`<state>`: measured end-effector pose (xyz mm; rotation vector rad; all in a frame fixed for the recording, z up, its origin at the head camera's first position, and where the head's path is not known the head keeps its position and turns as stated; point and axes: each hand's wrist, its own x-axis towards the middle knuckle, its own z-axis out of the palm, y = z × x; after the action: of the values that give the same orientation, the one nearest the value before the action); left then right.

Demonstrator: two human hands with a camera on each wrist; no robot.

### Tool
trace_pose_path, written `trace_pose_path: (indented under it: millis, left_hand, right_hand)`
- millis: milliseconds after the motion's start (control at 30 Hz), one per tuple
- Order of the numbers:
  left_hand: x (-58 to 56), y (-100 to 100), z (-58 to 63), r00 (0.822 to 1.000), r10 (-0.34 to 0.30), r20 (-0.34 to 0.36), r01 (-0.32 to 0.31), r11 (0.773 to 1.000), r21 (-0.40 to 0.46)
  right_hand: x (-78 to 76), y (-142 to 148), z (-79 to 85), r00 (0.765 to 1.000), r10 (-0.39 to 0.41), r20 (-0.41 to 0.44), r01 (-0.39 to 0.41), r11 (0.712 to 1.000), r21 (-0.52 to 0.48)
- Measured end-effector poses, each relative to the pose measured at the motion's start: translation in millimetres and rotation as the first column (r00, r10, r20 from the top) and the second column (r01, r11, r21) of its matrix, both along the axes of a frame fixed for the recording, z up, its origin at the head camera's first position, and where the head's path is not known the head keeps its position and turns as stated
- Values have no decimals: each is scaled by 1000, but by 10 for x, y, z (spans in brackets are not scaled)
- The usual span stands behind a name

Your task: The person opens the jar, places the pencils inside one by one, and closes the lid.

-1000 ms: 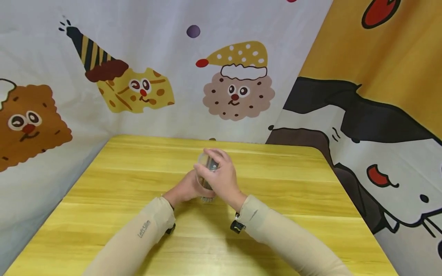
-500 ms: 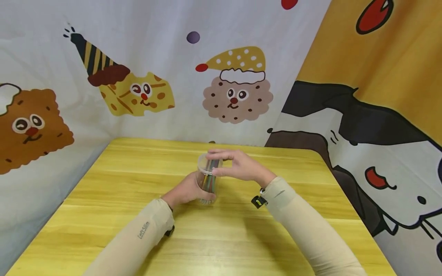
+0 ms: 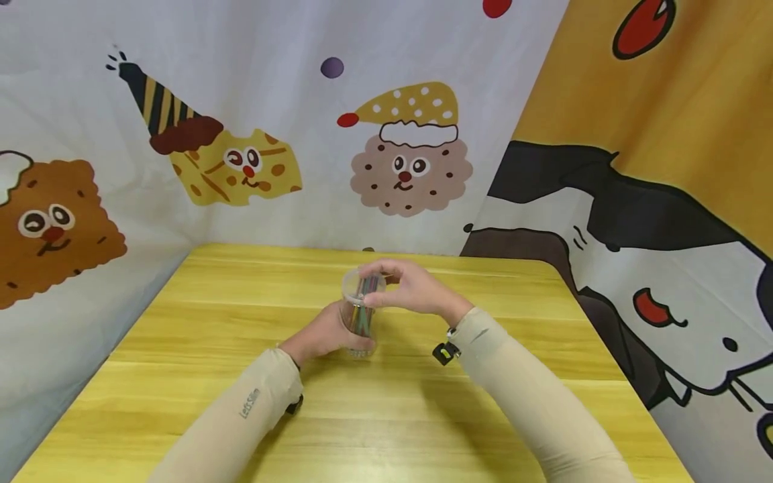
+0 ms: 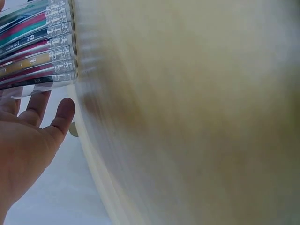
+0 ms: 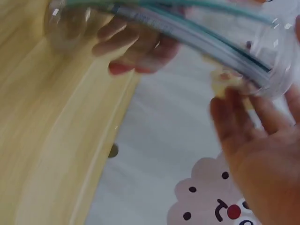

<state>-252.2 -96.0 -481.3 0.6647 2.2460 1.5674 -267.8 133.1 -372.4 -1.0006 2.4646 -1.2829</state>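
Note:
A clear, cylinder-shaped jar (image 3: 362, 323) stands roughly upright just above or on the table, its base partly hidden. Slim pencils (image 4: 28, 58) in several colours fill it, their clear-capped ends at the bottom. My left hand (image 3: 328, 330) grips the jar's lower body, thumb across the near side. Around the wide clear lid (image 3: 349, 287) at the top curl the fingers and thumb of my right hand (image 3: 415, 288). In the right wrist view the right hand (image 5: 269, 154) is at the lid end, while the left hand's fingers (image 5: 140, 51) lie behind the jar, blurred.
The yellow wood-grain table (image 3: 211, 376) spreads around the jar on all sides. Behind it hangs a white cloth backdrop (image 3: 266, 60) with cartoon food prints, and a printed orange, black and white cloth (image 3: 652, 201) on the right. Small black cameras (image 3: 445, 353) sit on the wrists.
The right hand has swung outward to the right around the lid, its wrist turned, then shifted slightly left. The left hand keeps its hold on the jar, nearly still.

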Motion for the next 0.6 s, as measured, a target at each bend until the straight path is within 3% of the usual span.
trace_pose_path:
  millis: [67,133,233,300,367,433,467,500,600]
  left_hand:
    - [5,-1,-1,1000,7,1,-7,1000,2]
    - [8,2,6,1000,16,3,-16,1000,5]
    - [8,5,9,1000,27,-13,-27,1000,1]
    - [4,6,8,999,35,-29,-36,999,-7]
    - [5,5,8,998,42,-40,-42,999,-17]
    - [8,2,4,999,37,-40,-38,999,-25]
    - [7,1,-1,999,37,-36,-38,999,-28]
    - [6,1,-5,999,39,-36,-40,999,-29]
    - [5,3,-21,999,42,-31,-43,999,-23]
  right_hand:
    - [-39,33,9,998,33,61,-34,999,7]
    - [-4,18,-1,998,-1,56,1,1000,8]
    - [139,-87,-64,989,-129,-76,128,992,-22]
    - [275,-193,-133,944,-228,-238,225,973,-43]
    - [376,-287,-188,879,-298,-371,299,952,-56]
    - [418,-313,-197,858,-322,-400,331,942,-49]
    - [410,-300,-181,871,-307,-384,317,948,-38]
    - [377,-270,-154,899,-277,-340,285,958,-26]
    - [210,-117,-39,982,-126,-138,127,992,-3]
